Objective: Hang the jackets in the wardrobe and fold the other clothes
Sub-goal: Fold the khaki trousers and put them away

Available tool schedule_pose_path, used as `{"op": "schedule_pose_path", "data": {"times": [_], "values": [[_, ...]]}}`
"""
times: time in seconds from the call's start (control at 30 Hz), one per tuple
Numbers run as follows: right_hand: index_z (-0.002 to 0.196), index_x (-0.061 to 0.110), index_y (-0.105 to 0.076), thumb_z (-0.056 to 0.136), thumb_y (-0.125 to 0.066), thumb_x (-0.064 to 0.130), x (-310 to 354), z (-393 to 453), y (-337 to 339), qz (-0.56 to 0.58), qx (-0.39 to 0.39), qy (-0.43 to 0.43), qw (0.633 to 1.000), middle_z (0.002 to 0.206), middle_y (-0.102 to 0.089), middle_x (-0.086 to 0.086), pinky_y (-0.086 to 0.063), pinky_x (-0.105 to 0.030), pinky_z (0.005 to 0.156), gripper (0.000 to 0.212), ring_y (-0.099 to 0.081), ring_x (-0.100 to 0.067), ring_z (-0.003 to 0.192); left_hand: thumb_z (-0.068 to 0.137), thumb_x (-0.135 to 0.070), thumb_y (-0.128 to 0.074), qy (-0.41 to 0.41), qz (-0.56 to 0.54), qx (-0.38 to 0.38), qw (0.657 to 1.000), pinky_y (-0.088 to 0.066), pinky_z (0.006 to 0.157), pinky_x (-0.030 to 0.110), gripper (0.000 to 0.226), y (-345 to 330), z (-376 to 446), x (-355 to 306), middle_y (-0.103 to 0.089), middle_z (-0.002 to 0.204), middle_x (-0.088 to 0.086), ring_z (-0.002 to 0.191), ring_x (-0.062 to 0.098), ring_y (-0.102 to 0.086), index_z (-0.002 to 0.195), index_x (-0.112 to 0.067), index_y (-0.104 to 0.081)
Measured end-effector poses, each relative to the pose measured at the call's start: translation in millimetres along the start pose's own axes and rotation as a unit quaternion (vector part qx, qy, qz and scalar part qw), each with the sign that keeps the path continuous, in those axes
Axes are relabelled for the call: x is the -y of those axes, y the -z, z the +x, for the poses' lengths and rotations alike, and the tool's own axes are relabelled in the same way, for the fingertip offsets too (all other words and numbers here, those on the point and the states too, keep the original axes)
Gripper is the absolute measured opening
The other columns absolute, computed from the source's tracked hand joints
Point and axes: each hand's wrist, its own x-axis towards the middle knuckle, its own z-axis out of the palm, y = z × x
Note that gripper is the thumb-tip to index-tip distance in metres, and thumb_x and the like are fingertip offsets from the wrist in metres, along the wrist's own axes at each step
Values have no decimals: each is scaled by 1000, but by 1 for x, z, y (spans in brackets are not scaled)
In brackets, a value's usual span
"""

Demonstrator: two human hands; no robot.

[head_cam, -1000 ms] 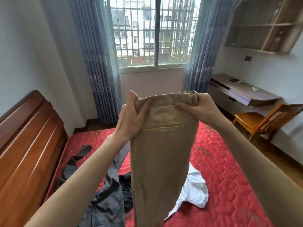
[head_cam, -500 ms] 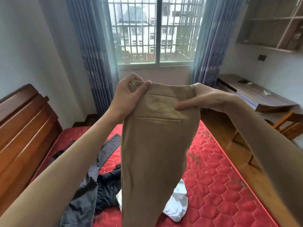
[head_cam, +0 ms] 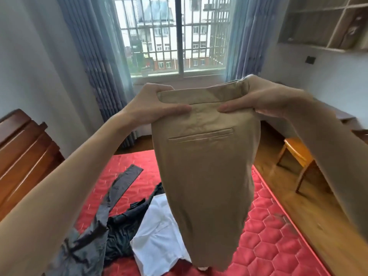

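- I have the khaki trousers (head_cam: 207, 176) held up in the air in front of me, above the red mattress (head_cam: 278, 236), with the window straight ahead.
- My left hand (head_cam: 151, 108) pinches one end of the waistband, thumb lying along the front and fingers curled behind.
- My right hand (head_cam: 264, 100) grips the other end the same way, thumb pressed on the near face of the cloth.
- The legs hang down together below the waistband, with a back pocket slit facing me; the hem end hangs low over the bed, and I cannot tell whether it touches anything.
- I judge the step in hand to be the folding of these trousers: they look lined up leg on leg, held by the top and ready to be laid down.
- Next, I think, I need to lower them flat onto a bare part of the mattress, then fold them across their length.
- The free space looks better to my right, since a grey garment (head_cam: 93, 232), a dark garment (head_cam: 123, 226) and a white garment (head_cam: 159, 236) lie in a loose heap on the bed just beneath and to my left.
- Those three still await sorting; no wardrobe is in view from here.
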Motion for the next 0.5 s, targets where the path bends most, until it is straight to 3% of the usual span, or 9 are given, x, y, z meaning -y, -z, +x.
{"op": "schedule_pose_path", "data": {"times": [0.13, 0.2, 0.3, 0.4, 0.5], "values": [[104, 15, -83, 83, -84, 17, -12, -26, 24, 0, 6, -49, 999, 111, -80, -7, -60, -19, 76, 21, -77, -18, 101, 58, -65, -94, 47, -16, 111, 993, -63, 90, 46, 59, -22, 25, -1, -81, 99, 7, 94, 21, -78, 100, -24, -83], [108, 10, -81, 89, -80, 12, -25, -39, 38, 21, 54, -103, 993, 115, -78, -12, -61, -23, 79, 20, -77, -23, 105, 61, -60, -95, 91, -39, 241, 965, -64, 82, 36, 58, -37, 38, 4, -80, 104, 9, 96, 24, -78, 102, -20, -83], [114, 4, -77, 88, -80, 12, -51, -49, 60, 51, 126, -163, 977, 121, -75, -19, -62, -30, 84, 28, -74, -31, 111, 61, -40, -101, 172, -112, 410, 889, -62, 78, 27, 50, -66, 56, 17, -79, 109, 15, 96, 23, -78, 98, -13, -82], [112, 4, -78, 85, -81, 16, -78, -41, 80, 38, 149, -177, 972, 119, -75, -19, -62, -30, 84, 29, -75, -30, 109, 65, -33, -99, 198, -119, 457, 859, -61, 80, 25, 40, -97, 81, 30, -79, 110, 12, 99, 20, -77, 97, -15, -83], [113, 4, -77, 86, -84, 22, -104, -17, 104, -44, 120, -185, 974, 116, -77, -16, -64, -38, 86, 34, -75, -31, 108, 80, -23, -90, 231, -83, 440, 864, -62, 82, 27, 25, -118, 119, 46, -78, 115, 13, 102, 23, -77, 102, -13, -83]]}}
